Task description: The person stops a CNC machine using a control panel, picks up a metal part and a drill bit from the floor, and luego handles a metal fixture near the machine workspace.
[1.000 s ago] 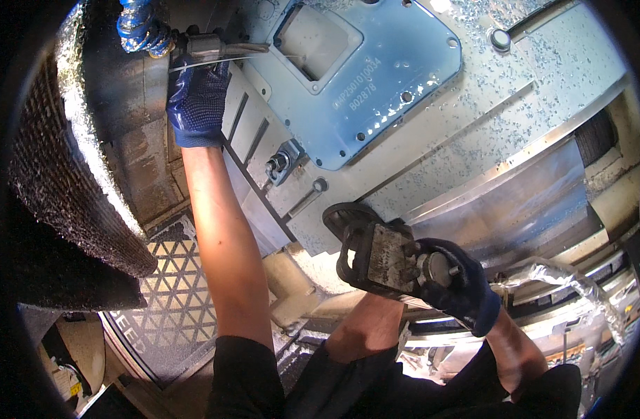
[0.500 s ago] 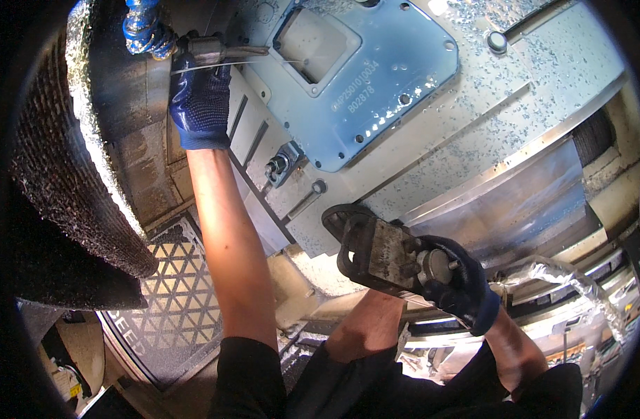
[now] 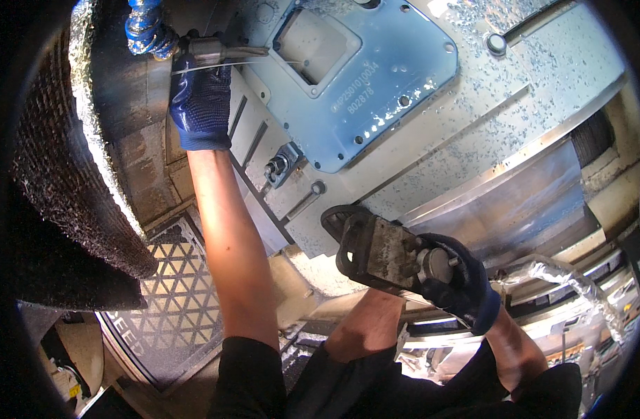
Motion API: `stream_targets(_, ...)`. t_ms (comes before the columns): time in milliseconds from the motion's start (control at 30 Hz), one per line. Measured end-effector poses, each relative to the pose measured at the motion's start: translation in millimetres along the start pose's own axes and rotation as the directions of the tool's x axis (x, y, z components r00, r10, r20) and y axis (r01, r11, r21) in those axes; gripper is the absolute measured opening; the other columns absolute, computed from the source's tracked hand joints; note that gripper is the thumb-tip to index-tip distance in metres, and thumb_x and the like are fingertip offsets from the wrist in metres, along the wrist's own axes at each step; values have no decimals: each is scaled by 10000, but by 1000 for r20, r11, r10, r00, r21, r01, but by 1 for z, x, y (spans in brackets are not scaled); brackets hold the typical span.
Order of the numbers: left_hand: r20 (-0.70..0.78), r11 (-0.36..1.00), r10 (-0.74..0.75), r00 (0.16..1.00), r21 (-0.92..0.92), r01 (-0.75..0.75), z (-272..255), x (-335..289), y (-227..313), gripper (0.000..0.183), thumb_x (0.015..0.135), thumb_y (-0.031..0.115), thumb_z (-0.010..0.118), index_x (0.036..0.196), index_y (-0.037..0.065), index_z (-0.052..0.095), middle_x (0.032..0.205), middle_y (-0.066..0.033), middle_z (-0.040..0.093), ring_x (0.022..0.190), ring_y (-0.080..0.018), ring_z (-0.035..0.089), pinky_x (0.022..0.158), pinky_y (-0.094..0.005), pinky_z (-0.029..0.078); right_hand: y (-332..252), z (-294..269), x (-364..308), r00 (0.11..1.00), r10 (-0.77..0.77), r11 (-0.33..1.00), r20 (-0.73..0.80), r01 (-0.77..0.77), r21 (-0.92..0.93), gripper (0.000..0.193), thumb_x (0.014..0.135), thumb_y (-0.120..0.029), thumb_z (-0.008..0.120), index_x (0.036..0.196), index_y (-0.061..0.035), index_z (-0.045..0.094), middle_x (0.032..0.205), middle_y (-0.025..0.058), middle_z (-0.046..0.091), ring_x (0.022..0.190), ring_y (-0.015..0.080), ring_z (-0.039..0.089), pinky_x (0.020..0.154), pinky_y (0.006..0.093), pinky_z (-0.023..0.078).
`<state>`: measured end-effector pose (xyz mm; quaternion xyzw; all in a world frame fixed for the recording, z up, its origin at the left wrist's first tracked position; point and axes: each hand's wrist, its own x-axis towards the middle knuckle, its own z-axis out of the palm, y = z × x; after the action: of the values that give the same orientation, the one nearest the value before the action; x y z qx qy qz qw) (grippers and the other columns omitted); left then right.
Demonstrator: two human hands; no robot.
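Observation:
My left hand [image 3: 201, 108], in a dark blue dotted work glove, is closed round a metal spray gun [image 3: 208, 50] at the upper left. The gun's nozzle points right, towards a square opening in a wet bluish metal plate [image 3: 397, 73]. A thin pale line runs from beside the gun across to that opening; I cannot tell if it is a jet or a wire. Lower right, my gloved right hand [image 3: 466, 276] is shut on a dark, worn metal clamp block [image 3: 379, 255] with slots and a round knob. The block is held over the table's near edge.
A blue coiled hose [image 3: 147, 31] hangs by the gun. The slotted machine table [image 3: 466, 133] carries droplets or chips, a small clamp [image 3: 281, 165] and bolts. A ribbed dark cover [image 3: 69, 181] stands left, above a patterned step mat [image 3: 177, 293]. Foil-wrapped piping [image 3: 564, 272] lies right.

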<state>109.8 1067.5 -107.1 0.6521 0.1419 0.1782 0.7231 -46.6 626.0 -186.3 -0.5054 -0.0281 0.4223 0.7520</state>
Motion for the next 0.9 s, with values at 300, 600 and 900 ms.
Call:
stream_targets(300, -146, 999, 13, 989, 51, -5, 18, -4, -1, 490, 989, 221, 518, 1434, 27, 452, 1481, -202, 436, 1359, -394, 423, 1143, -594, 316, 0, 0, 1, 1000, 21, 1000, 23, -22, 10, 626, 776, -240, 824, 1286, 2, 556, 1136, 172, 675, 1039, 222, 656, 903, 365, 528)
stream_targets(600, 3, 999, -43, 999, -6, 43, -2, 3, 2, 530, 978, 220, 526, 1459, 28, 416, 1525, -186, 386, 1408, -398, 357, 1177, -604, 253, 0, -2, -1, 999, 48, 999, -2, -48, 11, 626, 766, -238, 826, 1281, -1, 561, 1134, 167, 677, 1037, 223, 658, 908, 371, 525)
stream_targets(900, -132, 1000, -2, 991, 12, 4, 20, -7, -1, 486, 996, 215, 500, 1442, 30, 445, 1495, -183, 432, 1396, -380, 383, 1159, -601, 283, -2, -5, 0, 999, 42, 999, 26, -41, -17, 620, 793, -190, 801, 1314, 7, 530, 1183, 154, 650, 1088, 203, 622, 944, 359, 500)
